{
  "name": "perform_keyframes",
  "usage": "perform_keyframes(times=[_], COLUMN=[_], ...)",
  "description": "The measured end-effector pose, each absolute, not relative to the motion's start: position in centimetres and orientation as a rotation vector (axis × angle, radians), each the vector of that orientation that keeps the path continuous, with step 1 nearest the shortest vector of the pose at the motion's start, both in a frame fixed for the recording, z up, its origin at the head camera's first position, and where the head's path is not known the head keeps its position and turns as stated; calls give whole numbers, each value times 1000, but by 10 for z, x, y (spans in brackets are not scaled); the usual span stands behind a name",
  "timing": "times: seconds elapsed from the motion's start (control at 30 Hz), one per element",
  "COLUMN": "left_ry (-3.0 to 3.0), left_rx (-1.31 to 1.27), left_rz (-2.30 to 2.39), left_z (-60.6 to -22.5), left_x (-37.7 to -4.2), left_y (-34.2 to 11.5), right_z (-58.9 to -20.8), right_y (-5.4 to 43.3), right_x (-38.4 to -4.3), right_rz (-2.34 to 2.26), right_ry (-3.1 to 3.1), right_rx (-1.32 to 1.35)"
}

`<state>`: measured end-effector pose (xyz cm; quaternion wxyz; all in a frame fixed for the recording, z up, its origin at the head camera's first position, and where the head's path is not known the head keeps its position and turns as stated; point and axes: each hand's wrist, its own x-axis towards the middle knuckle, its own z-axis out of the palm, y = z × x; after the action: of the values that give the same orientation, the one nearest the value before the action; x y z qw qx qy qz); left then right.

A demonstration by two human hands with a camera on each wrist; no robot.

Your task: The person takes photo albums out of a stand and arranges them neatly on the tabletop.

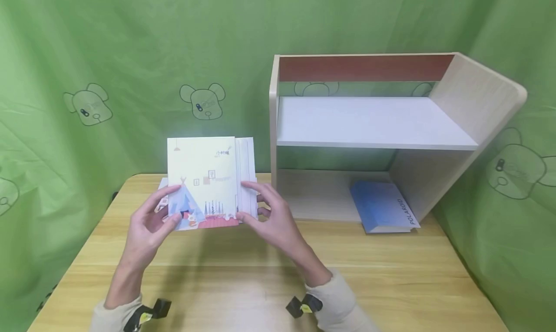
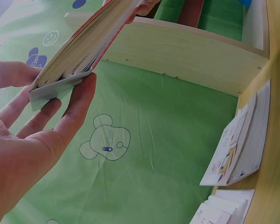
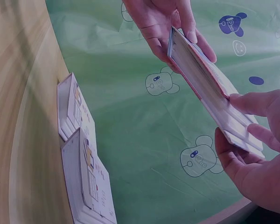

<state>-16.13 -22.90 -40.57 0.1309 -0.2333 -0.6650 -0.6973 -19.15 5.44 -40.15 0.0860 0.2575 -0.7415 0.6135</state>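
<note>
A thick book with a cream cover, a blue tent drawing and a pink strip along the bottom is held up over the table by both hands. My left hand grips its left edge, thumb on the front cover. At the right edge my right hand pinches the book, thumb and a finger on the front over a pale flap that sticks out past the cover. In the left wrist view the page block shows between the covers. Palms and fingers of both hands appear in the right wrist view, the book tilted between them.
A wooden shelf unit stands at the back right. On its lower board lies a blue book lettered POLAROID, jutting past the front edge. Two more pale books lie on the table, mostly hidden behind the held book in the head view. Green curtain surrounds the table.
</note>
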Motion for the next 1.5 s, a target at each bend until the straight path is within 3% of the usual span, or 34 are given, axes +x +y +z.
perform_keyframes(times=[1.5], left_ry=[-2238], left_rx=[-501], left_rz=[-1903], left_z=[-430], left_x=[-156], left_y=[-264], right_z=[-434], right_y=[19], right_x=[-196], right_rz=[1781], right_ry=[-2439], right_rx=[634])
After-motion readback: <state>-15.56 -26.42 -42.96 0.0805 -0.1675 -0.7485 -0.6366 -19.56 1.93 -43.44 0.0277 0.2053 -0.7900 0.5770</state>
